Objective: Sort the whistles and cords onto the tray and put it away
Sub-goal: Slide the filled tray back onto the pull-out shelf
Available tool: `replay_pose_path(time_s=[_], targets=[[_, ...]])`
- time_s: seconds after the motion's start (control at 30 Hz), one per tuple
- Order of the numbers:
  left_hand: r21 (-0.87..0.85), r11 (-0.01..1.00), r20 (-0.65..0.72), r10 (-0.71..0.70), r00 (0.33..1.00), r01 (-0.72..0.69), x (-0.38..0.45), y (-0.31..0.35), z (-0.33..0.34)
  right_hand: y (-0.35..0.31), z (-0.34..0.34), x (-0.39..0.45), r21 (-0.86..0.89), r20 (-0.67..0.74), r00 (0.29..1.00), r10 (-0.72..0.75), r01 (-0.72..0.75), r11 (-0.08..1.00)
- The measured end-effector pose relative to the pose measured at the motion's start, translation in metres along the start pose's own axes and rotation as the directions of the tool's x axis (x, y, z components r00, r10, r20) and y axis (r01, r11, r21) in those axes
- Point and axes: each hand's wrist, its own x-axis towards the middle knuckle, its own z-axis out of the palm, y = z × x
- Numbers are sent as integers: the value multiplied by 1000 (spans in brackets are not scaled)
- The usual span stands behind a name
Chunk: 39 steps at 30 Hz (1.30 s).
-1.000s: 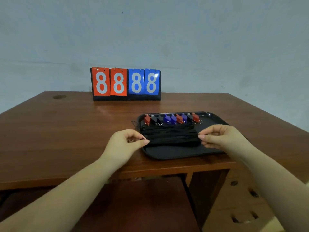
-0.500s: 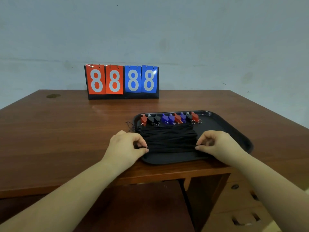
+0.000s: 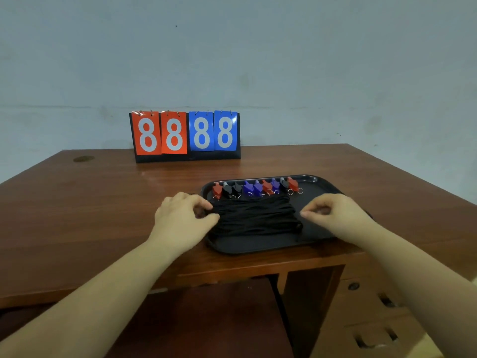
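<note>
Now the right hand (image 3: 335, 213) has drawn off the cords (image 3: 255, 218), fingers curled and empty just beside the bundle. Left hand (image 3: 180, 215) still pinches its left end. Cords lie on the tray (image 3: 258, 248), whistles (image 3: 258, 188) lined behind them.

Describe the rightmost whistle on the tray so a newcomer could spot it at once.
Start at the brown wooden table, then find the black plastic tray near its front edge. Along the tray's far side runs a row of small plastic whistles; the red whistle with a metal ring ends it on the right, a black whistle beside it.
</note>
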Motion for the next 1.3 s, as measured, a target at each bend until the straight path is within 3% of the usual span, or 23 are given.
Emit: replay_pose_path(time_s=[0.1, 0.2, 0.3, 0.4, 0.73, 0.9, 1.2, 1.3], targets=[[-243, 964, 14, -106, 994, 106, 15, -8, -17, 11, -22, 4, 31, -45, 997, 64, -63, 998], [-239, 937, 161, -221, 962, 256, 26, -19, -20, 27, -39, 14, 3, -73, 990, 121, -121, 993], [-246, 866, 405, -317, 858, 436, 31, -21, -16, 42, -49, 25, -18, -118, 974, 195, -198, 980], [-335, 779, 481, -343, 807, 531, 34, -19, -10, 57, -50, 33, 0, -150, 944, 293, -296, 955], [-450, 693, 517, -311, 797, 563, 44, -11, 1, 77, -35, 54, -63, -134, 906, 401, -411, 909], [-410, 739, 475, -328, 817, 535, 46, -5, 3, 79, -33, 56, -24, -156, 893, 422, -431, 902], [-481, 683, 473, -326, 819, 550, 43, -20, -1, 69, -31, 42, 159, -185, 880, 438, -413, 897], [-448, 750, 406, -314, 858, 487, 40, -31, -10, 54, -30, 34, 235, -215, 875, 434, -385, 893]])
